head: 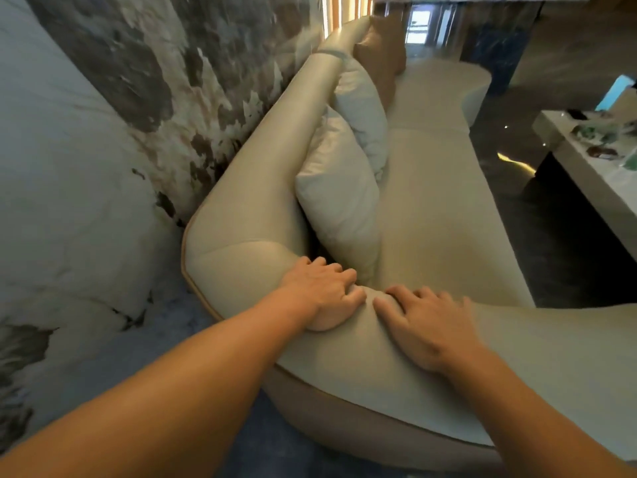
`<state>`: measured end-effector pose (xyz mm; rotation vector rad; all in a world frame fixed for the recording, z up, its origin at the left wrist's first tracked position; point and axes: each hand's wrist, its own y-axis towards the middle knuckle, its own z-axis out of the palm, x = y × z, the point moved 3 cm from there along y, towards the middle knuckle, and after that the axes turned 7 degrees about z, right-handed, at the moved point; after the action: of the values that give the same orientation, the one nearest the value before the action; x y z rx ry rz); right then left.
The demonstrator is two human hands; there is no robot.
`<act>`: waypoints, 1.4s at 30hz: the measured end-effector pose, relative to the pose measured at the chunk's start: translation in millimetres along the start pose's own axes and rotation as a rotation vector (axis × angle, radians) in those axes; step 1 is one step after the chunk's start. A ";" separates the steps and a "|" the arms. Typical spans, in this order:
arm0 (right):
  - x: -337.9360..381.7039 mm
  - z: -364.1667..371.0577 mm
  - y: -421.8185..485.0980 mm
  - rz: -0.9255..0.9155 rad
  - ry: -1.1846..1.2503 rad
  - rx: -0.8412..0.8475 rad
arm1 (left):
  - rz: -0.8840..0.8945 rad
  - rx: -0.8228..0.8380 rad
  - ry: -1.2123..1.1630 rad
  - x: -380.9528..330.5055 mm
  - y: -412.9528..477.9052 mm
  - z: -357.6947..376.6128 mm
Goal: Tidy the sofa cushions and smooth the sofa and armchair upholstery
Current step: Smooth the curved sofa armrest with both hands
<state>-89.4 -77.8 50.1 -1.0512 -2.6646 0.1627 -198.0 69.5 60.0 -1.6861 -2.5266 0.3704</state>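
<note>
Cream sofa point(431, 208) end under both flat, spread hands, left point(322, 294) fingertips hidden in the crease.

Likely a living room (upscale): sofa point(431, 188), cushions point(339, 201), marble wall point(165, 81).

Pale cushions point(339, 198) lean along the cream sofa point(431, 208).

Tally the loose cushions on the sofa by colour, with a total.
Pale cream satin cushions: 2, the nearest and the one behind it
Tan brown cushions: 1, at the far end
Total: 3
</note>
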 end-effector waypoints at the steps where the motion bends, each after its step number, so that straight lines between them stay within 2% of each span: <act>1: 1.6 1.8 1.1 0.012 -0.017 -0.007 | 0.005 -0.007 -0.003 -1.4 -0.9 2.0; 6: 4.2 5.7 2.1 0.130 0.033 -0.094 | 0.063 -0.133 -0.021 1.8 4.3 8.3; 10: 16.0 4.7 -0.3 0.283 0.000 -0.119 | 0.171 -0.125 -0.076 5.9 4.2 14.3; 14: 39.8 11.0 -5.0 0.354 -0.015 -0.122 | 0.241 -0.151 -0.132 25.8 -4.2 14.2; 17: 53.7 19.1 -12.1 0.353 -0.027 -0.116 | 0.249 -0.131 -0.125 34.4 -12.6 16.3; 20: 65.8 20.5 -18.1 0.297 -0.044 -0.154 | 0.217 -0.186 -0.097 43.4 -19.3 14.2; 22: 60.8 19.3 -22.1 0.253 -0.051 -0.117 | 0.174 -0.179 -0.105 39.1 -21.3 9.6; 25: 59.2 17.6 -27.0 0.182 -0.036 -0.054 | 0.117 -0.087 -0.078 31.5 -24.6 11.2; 29: 60.5 13.8 -28.3 0.182 -0.005 -0.068 | 0.071 0.047 -0.048 29.5 -20.6 6.7; 31: 58.7 12.7 -28.9 0.208 -0.017 -0.081 | 0.097 0.029 -0.063 28.3 -22.3 7.9; 36: 85.2 15.1 -28.6 0.347 -0.071 -0.194 | 0.309 -0.099 -0.090 50.8 -26.1 14.1; 38: 86.2 16.7 -28.3 0.373 -0.071 -0.168 | 0.310 -0.091 -0.073 52.1 -25.9 15.1; 42: 85.8 10.1 -43.0 0.308 -0.072 -0.119 | 0.229 -0.094 0.043 40.2 -38.9 3.8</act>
<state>-180.5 -50.6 67.1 -1.5183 -2.5850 0.1043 -249.4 91.6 63.2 -2.0023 -2.3617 0.2307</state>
